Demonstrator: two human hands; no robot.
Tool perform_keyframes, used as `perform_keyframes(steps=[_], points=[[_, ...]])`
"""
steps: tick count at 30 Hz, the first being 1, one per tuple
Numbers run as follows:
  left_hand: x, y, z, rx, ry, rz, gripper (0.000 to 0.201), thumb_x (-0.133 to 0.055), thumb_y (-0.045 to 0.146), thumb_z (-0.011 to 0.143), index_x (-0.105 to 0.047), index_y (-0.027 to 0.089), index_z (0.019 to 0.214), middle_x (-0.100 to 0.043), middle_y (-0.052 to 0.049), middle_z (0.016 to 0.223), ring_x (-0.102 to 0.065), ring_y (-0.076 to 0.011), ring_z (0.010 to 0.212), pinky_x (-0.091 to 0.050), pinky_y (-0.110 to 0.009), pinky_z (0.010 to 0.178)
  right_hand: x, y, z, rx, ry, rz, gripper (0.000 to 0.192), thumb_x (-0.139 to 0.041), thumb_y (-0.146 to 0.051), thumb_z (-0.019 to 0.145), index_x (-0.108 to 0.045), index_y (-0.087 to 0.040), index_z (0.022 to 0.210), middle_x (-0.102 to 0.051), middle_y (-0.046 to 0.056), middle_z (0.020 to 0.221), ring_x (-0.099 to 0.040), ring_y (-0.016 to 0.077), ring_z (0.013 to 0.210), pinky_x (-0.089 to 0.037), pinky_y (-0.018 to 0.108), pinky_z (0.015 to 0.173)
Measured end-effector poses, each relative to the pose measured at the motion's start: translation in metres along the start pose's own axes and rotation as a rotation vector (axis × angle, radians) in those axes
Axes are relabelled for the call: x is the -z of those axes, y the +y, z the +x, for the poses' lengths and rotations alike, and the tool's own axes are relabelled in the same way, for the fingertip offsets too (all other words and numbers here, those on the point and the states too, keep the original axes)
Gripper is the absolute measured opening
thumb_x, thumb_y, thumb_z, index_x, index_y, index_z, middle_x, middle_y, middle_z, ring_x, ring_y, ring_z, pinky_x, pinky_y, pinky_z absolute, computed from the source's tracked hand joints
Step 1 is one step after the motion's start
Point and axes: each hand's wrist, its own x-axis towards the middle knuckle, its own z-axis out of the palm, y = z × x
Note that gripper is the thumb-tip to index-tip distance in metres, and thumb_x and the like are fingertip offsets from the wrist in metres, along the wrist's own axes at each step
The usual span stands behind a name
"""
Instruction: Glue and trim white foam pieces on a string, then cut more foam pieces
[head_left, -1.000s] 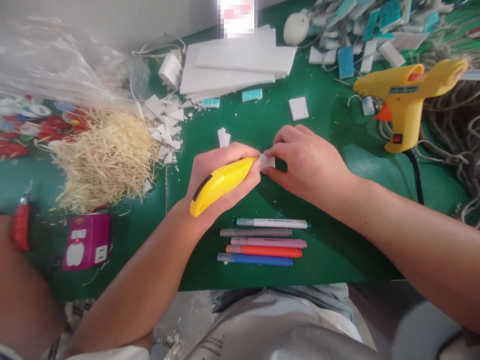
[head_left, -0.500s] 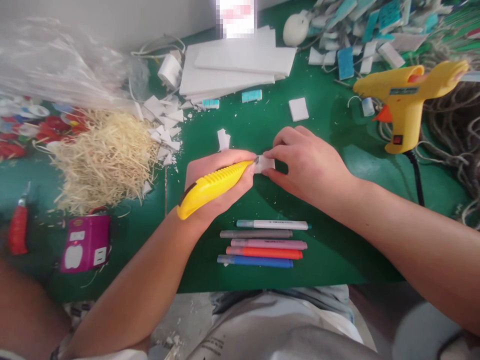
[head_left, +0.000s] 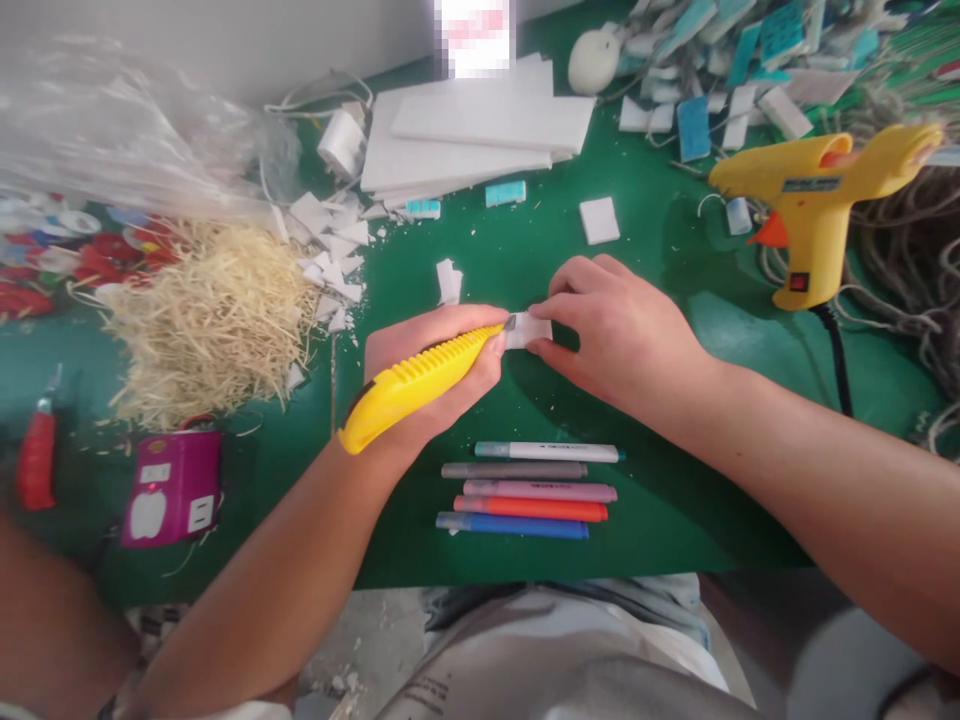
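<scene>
A yellow utility knife [head_left: 424, 385] lies in the grip of my left hand [head_left: 450, 370], its blade tip pointing right. That tip meets the left part of a small white foam piece [head_left: 531, 330]. Between the thumb and fingers of my right hand [head_left: 611, 315], the same foam piece is pinched at its right end, low over the green table. Beyond my left hand rests a white scrap [head_left: 449, 282]. A square white foam tile [head_left: 599, 220] lies behind my right hand.
Several markers [head_left: 532, 492] lie in front of my hands. A yellow glue gun [head_left: 814, 205] stands at right, with rope behind it. Straw [head_left: 217, 320], a purple box [head_left: 172, 488] and a red-handled tool [head_left: 37, 450] are at left. White sheets [head_left: 480, 130] are stacked at the back.
My left hand and the knife have shifted slightly left and toward me, the knife's rear end dropping a little. My right hand stays on the foam piece.
</scene>
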Motion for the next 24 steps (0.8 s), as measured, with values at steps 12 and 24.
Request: perform_keyframes(steps=[12, 24], points=[[-0.0009, 0.0007, 0.001, 0.006, -0.027, 0.008, 0.019, -0.068, 0.032, 0.093, -0.081, 0.025, 0.106, -0.082, 0.001, 0.096, -0.075, -0.0125, 0.075, -0.06, -0.019, 0.076, -0.0026, 0.0022, -0.0017, 0.031, 0.048, 0.029, 0.019, -0.064, -0.023, 0.094, -0.081, -0.015, 0.097, -0.07, 0.015, 0.102, -0.055, 0.0279, 0.094, -0.043, 0.039, 0.071], [-0.0068, -0.002, 0.0002, -0.021, 0.003, 0.052, 0.02, -0.068, 0.034, 0.093, -0.081, 0.025, 0.103, -0.082, 0.001, 0.097, -0.075, -0.0138, 0.079, -0.06, -0.019, 0.079, -0.0006, 0.0013, -0.0008, 0.017, 0.026, 0.019, 0.018, -0.066, -0.023, 0.093, -0.081, -0.014, 0.098, -0.07, 0.015, 0.104, -0.057, 0.0284, 0.095, -0.044, 0.04, 0.072]])
